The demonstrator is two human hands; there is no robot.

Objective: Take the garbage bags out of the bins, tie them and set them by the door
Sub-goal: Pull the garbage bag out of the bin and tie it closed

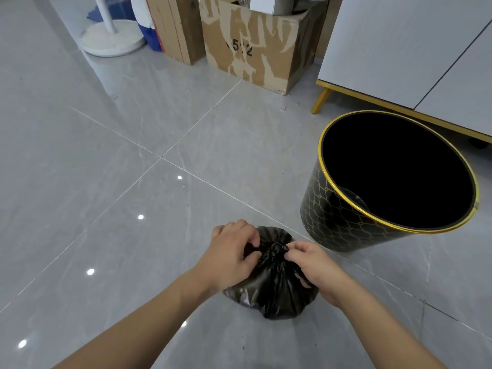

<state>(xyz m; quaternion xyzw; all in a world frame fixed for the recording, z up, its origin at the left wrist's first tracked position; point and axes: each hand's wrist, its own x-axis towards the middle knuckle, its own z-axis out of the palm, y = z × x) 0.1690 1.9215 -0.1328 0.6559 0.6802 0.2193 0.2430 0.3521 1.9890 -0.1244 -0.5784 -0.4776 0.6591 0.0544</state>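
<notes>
Your left hand [231,253] and right hand [311,265] both pinch the gathered neck of the garbage bag [274,286], fingers curled tight on the plastic. Pull unevenly and the thin film may tear or the knot slip. The bag sits small, black and crinkled on the floor [106,182], near the bin [332,209].

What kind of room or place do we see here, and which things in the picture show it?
Probably a room in a home or small office, partly used for storage. A decorative black bin with a gold rim stands on a glossy grey tiled floor, next to a white cabinet on gold legs. Worn cardboard boxes stand further back.
</notes>
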